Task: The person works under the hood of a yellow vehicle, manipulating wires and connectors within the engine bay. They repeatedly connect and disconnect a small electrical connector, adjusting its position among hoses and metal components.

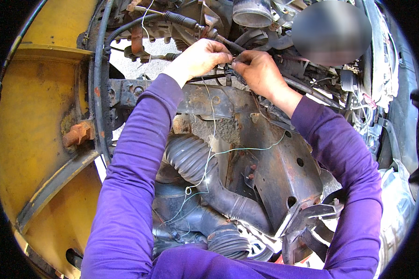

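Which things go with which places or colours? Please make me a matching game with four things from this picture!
Things:
1. Sleeves
2. Big bolt
3. Thick ribbed hose
4. Left hand

Clues:
A. Dark grey, near the picture's middle
B. Close beside the right hand
C. Purple
D. Rusty, against yellow metal

Pairs: 1-C, 2-D, 3-A, 4-B

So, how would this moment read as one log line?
left hand and right hand: fingertips close together | held: unclear | below: dark ribbed hose
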The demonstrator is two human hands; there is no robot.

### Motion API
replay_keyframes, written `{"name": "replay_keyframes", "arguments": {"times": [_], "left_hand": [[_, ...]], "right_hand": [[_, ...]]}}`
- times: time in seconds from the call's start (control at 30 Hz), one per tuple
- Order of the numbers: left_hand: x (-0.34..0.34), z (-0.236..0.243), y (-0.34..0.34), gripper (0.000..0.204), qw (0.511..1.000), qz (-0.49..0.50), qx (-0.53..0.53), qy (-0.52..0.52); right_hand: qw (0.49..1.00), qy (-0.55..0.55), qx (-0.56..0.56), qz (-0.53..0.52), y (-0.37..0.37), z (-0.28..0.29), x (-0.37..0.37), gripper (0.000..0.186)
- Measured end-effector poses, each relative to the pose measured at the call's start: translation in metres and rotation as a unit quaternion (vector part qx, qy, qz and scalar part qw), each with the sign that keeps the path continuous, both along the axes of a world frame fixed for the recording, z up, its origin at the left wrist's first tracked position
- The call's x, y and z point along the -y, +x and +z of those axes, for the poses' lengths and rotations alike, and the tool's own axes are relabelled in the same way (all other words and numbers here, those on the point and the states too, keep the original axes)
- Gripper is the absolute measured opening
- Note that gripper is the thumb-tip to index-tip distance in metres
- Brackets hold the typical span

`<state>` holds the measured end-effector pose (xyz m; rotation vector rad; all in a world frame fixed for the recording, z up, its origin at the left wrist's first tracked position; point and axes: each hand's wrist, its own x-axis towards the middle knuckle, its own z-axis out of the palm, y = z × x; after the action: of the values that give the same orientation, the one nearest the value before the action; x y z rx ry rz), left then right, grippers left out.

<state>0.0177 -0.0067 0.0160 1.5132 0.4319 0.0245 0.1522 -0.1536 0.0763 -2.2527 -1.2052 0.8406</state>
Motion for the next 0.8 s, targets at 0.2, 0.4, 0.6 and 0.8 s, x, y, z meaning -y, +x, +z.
{"name": "replay_keyframes", "arguments": {"times": [0.2, 0.4, 0.6, 0.8], "left_hand": [[0.001, -0.004, 0.001, 0.024, 1.0, 0.008, 0.017, 0.004], [-0.001, -0.014, 0.001, 0.024, 0.999, 0.005, 0.025, -0.039], [0.002, 0.004, 0.002, 0.026, 1.0, -0.003, -0.002, 0.014], [0.0, -0.006, 0.001, 0.026, 1.0, 0.01, 0.004, 0.017]], "right_hand": [[0.999, -0.022, -0.018, -0.02, 0.003, -0.002, -0.001, 0.025], [0.995, -0.009, -0.087, -0.049, 0.003, -0.002, -0.002, 0.022], [0.966, -0.002, -0.217, -0.14, 0.013, -0.008, 0.007, 0.023], [0.983, -0.116, -0.135, 0.049, 0.011, 0.018, 0.001, 0.035]]}}
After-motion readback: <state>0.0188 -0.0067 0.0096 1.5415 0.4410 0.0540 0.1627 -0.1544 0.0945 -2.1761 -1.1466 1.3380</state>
